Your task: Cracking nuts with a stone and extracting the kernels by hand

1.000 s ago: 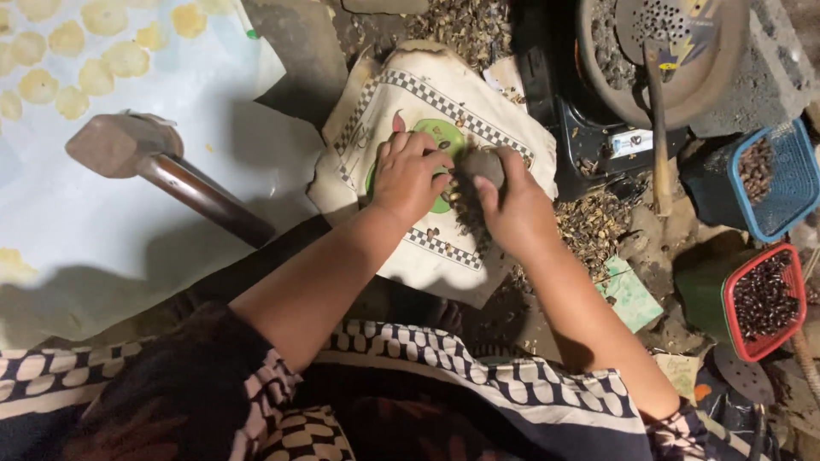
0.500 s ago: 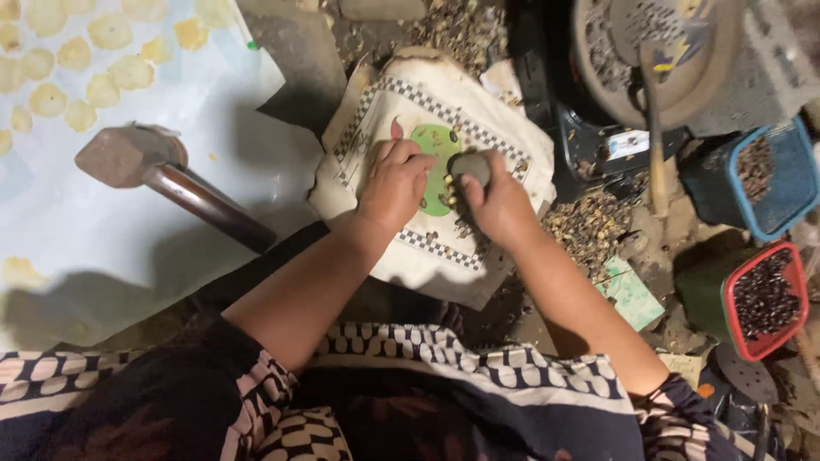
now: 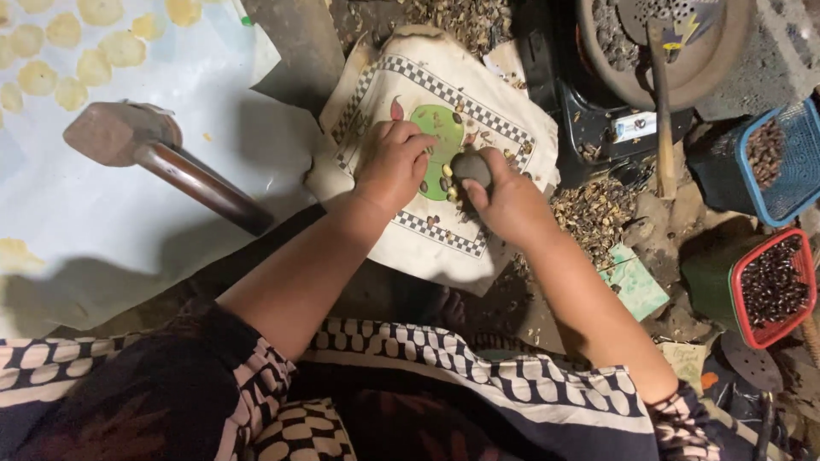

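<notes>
Right hand point(image 3: 506, 201) gripping a dark stone point(image 3: 471, 166) over the green centre of a checker-edged cloth point(image 3: 444, 102), left hand point(image 3: 389, 164) curling fingers down on scattered seeds point(image 3: 446, 177), wooden mallet point(image 3: 154, 154) lying apart leftward, stove point(image 3: 598, 128) crowding the cloth's right edge.

Matt, smooth grey stone point(image 3: 471, 167) on a soft printed cloth bag point(image 3: 444, 102), creased. Glossy dark wooden handle point(image 3: 201, 186), dull rough mallet head point(image 3: 115, 132). Plastic mesh baskets point(image 3: 790, 162), probably; pale sheet point(image 3: 102, 230) looks like paper.
</notes>
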